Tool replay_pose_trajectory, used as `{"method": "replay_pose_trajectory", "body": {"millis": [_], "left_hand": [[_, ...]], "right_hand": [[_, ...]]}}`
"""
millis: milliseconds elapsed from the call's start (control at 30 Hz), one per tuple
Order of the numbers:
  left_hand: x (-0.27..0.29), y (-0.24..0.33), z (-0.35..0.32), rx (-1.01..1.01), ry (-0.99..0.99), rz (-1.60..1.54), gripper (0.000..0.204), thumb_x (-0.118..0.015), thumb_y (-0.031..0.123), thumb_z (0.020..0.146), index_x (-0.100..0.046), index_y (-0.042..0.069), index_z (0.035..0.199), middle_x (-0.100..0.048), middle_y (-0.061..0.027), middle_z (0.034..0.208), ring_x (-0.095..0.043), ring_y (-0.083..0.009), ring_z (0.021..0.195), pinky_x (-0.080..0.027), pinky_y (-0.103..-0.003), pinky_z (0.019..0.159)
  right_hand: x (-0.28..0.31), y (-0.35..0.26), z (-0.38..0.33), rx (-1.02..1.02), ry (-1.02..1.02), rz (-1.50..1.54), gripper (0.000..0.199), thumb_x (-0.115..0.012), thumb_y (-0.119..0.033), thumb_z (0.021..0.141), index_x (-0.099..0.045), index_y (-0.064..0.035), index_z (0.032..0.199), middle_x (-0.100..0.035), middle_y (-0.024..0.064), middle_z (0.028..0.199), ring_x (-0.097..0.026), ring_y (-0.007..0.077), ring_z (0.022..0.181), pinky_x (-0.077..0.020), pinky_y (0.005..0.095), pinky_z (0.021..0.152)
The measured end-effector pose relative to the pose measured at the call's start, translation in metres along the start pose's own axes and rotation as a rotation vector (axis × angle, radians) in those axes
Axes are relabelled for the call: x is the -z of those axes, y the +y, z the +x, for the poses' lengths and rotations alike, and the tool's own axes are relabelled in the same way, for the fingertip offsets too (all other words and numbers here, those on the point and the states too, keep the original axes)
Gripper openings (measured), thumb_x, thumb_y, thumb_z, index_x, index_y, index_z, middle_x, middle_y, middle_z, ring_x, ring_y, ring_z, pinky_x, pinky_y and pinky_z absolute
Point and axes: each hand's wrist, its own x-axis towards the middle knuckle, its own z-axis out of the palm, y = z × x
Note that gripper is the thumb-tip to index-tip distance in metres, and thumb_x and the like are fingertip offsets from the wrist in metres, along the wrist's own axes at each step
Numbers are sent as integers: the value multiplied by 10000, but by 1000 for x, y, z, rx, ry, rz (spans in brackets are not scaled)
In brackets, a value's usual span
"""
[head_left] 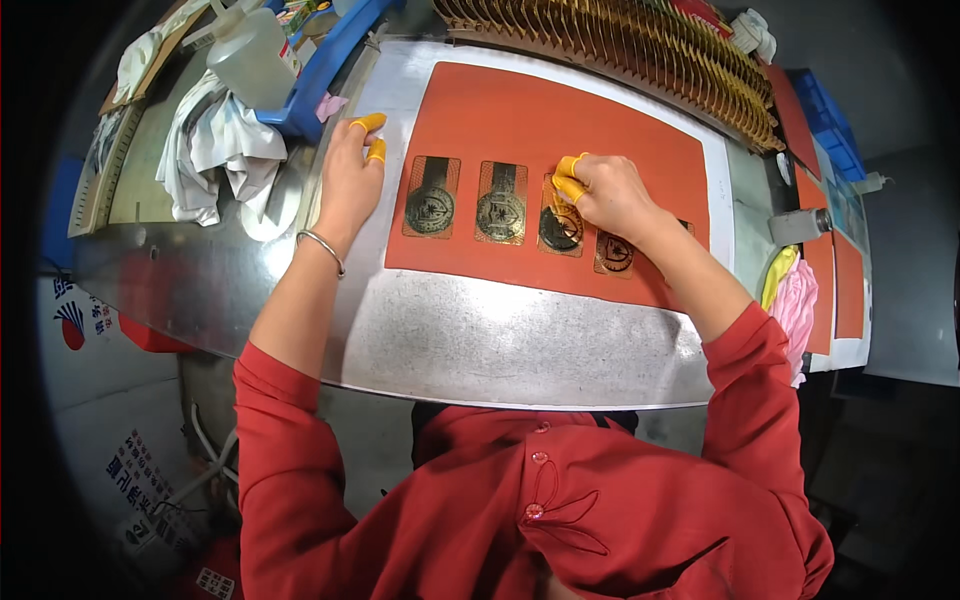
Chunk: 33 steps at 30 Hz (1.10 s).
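the left hand (350, 182) is loosely open beside the orange sheet (540, 110); the right hand (612, 193) bunches over the third gold-and-black card (561, 236) on it (grasp unclear). a dragging fingertip could scratch or skew that card.

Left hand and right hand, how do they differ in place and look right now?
The left hand is beyond the left edge of the orange mat, while the right hand is over it, at the third patterned card from the left. The left hand's yellow finger covers sit apart; the right hand's are close together. The left hand's wrist wears a metal bangle; the right hand's shows none. Both hands have two covers.
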Motion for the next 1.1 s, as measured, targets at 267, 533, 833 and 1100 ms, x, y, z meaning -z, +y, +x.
{"method": "replay_pose_trajectory", "body": {"millis": [267,533,833,1100], "left_hand": [[1,2,-3,26,-7,-34,253,-514,-19,794,-571,-4,1040,-528,-130,991,-529,-264,910,-424,-343,822],[1,3,1,16,-16,8,266,-513,-23,784,-568,-12,1044,-531,-135,977,-533,-263,905,-426,-335,818],[0,3,-3,36,-9,-39,265,-514,-23,787,-569,-13,1047,-531,-126,994,-533,-255,914,-424,-329,827],[-1,-3,-3,-9,6,7,249,-497,23,837,-574,2,1073,-532,-108,956,-523,-223,869,-419,-286,798]], "right_hand": [[-3,7,-2,31,-27,-6,105,-630,-148,757,-605,-45,755,-585,120,659,-579,296,610,-456,396,540],[-2,0,-11,-2,-14,26,134,-614,-173,738,-587,-45,709,-576,134,635,-579,313,620,-453,419,542],[1,2,-17,23,-52,-55,110,-652,-128,734,-615,-38,786,-589,123,673,-576,298,608,-456,390,541],[-2,-2,-27,13,-54,-9,146,-620,-172,741,-600,-33,700,-587,132,662,-581,315,612,-458,419,545]]}}
